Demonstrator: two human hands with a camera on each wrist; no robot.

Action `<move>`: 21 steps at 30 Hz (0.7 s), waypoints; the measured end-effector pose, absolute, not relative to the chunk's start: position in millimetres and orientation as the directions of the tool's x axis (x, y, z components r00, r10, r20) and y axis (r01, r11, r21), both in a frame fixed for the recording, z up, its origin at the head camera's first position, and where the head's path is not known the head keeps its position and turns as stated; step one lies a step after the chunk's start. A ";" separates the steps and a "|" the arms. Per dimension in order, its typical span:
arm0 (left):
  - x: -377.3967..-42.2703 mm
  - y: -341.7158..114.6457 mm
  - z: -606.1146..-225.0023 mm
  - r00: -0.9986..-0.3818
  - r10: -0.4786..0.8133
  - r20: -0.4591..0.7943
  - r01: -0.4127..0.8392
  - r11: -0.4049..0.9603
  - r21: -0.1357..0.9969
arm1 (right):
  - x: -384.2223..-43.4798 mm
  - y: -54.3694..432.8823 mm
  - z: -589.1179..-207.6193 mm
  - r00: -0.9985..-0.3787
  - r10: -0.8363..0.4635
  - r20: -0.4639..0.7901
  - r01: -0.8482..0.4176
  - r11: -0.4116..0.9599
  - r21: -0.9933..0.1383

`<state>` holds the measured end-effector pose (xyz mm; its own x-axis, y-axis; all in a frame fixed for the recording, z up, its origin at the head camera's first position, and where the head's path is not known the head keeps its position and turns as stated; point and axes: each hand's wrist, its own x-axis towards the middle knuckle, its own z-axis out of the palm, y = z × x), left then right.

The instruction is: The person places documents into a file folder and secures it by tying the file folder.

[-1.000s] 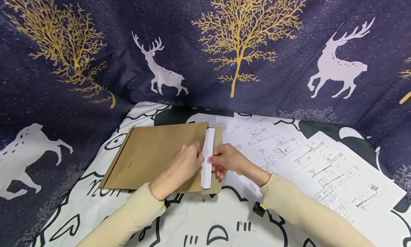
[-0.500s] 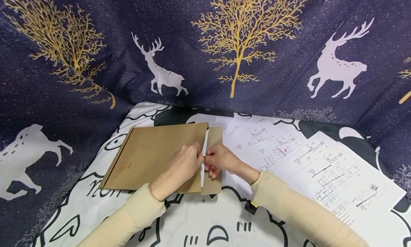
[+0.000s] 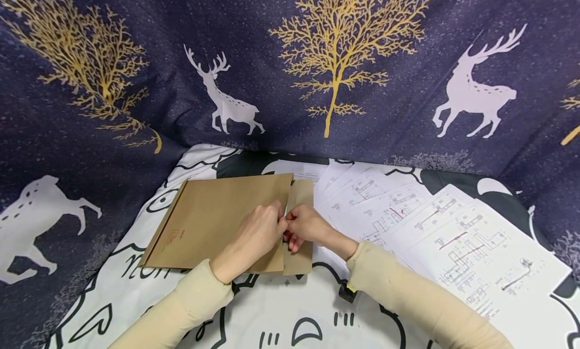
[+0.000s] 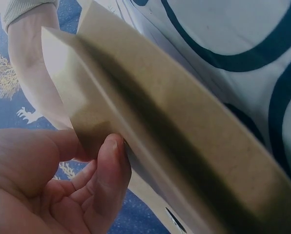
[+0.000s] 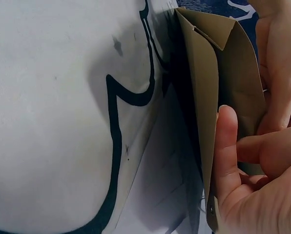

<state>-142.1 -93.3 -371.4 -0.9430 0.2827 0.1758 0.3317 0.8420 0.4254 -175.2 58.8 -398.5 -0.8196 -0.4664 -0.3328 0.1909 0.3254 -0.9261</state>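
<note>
A large brown paper envelope (image 3: 226,213) lies on the cloth, its flap (image 3: 301,188) folded out to the right. My left hand (image 3: 256,225) pinches the front edge of its mouth between thumb and fingers; the left wrist view shows that thumb (image 4: 114,161) on the brown paper. My right hand (image 3: 308,225) is at the mouth, its fingertips close against the left ones. In the right wrist view one right finger (image 5: 227,131) points up along the inside of the flap. I cannot tell whether the right fingertips pinch anything. The white paper inside is hidden.
Printed sheets with line drawings and red marks (image 3: 471,253) are fanned out to the right, some running under the flap and right forearm. The cloth (image 3: 281,313) is white with black cartoon lines. A dark curtain (image 3: 389,122) with deer and trees stands behind.
The white paper strip at the envelope's mouth has slid left and inside, out of sight. My right hand moved left with it, up to the left fingers. The left hand stays put.
</note>
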 end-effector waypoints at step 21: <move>-142.8 -93.7 -371.2 -0.938 0.286 0.197 0.345 0.836 0.426 | -167.8 93.0 -393.0 -0.916 -0.371 -0.152 -0.072 0.526 -0.848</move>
<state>-142.8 -93.7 -371.2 -0.9377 0.2864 0.1969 0.3449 0.8364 0.4261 -167.8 93.0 -393.0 -0.9162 -0.3706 -0.1521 -0.0718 0.5255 -0.8477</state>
